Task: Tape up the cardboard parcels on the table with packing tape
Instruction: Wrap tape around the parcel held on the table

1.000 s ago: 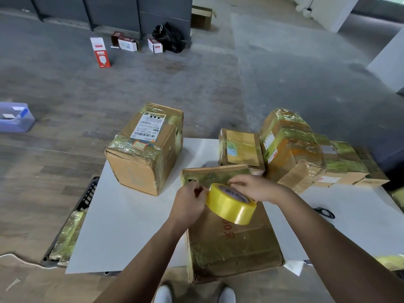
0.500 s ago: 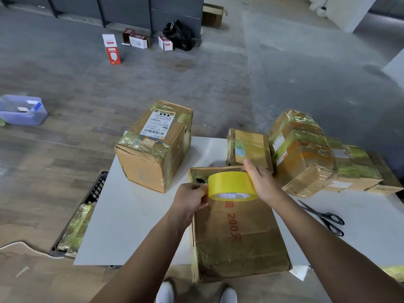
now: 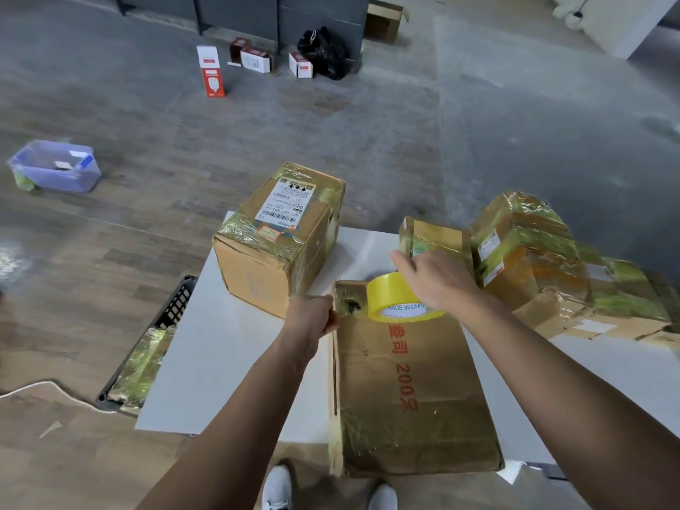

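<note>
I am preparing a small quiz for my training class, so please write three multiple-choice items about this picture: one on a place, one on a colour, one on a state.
1. Where is the tape roll?
A. on the floor
B. over the far end of the flat parcel
C. on the tall labelled box

2. What colour is the tape roll?
A. red
B. blue
C. yellow

3. What does the left hand do?
A. pinches the tape end at the parcel's far left corner
B. lies flat on the table
C. rests on the tall labelled box

Answers: 1 B, the right hand holds the roll above the parcel's far edge; 2 C, its band is bright yellow; 3 A, its fingers are curled at that corner, in line with the roll.
</note>
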### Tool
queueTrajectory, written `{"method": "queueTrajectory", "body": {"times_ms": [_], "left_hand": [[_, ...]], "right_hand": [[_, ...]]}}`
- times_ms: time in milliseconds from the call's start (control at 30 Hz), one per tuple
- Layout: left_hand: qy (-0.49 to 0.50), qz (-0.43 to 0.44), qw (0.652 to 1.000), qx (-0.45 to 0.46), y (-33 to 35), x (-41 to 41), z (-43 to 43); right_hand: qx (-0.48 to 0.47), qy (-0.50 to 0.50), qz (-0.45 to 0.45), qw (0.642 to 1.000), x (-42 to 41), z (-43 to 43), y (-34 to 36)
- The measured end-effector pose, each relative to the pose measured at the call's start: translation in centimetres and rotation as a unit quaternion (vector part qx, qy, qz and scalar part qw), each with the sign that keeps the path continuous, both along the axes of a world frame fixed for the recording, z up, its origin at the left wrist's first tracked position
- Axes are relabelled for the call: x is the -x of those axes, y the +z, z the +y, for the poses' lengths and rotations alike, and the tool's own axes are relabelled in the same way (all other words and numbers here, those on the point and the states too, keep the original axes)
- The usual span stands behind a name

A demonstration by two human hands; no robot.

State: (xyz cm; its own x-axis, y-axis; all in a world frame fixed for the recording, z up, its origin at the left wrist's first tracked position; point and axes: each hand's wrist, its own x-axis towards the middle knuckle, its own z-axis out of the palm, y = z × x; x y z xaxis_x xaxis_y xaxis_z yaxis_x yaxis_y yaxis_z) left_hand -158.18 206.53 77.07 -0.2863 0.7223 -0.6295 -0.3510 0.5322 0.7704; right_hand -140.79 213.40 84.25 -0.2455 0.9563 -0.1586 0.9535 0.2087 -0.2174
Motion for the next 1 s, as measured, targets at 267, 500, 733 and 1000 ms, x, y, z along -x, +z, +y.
{"method": "queueTrajectory", "body": {"times_ms": [267, 500, 733, 1000], "left_hand": [[0.012, 0.007, 1.000, -0.024, -0.9, 0.3, 0.3], [0.028, 0.023, 0.999, 0.002, -2.0, 1.2, 0.7], [0.034, -0.023, 0.998, 0.037, -3.7, 1.4, 0.6], [0.047, -0.052, 0.995, 0.069, -5.6, 1.3, 1.5]], "right_hand": [[0.098, 0.017, 0.180, 0.979, -2.3, 0.4, -1.1], [0.035, 0.026, 0.111, 0.993, -1.4, 0.9, -0.6], [0.017, 0.052, 0.001, 0.998, -0.2, 0.8, -0.2], [0.002, 0.055, -0.042, 0.998, 1.0, 0.7, -0.2]]}}
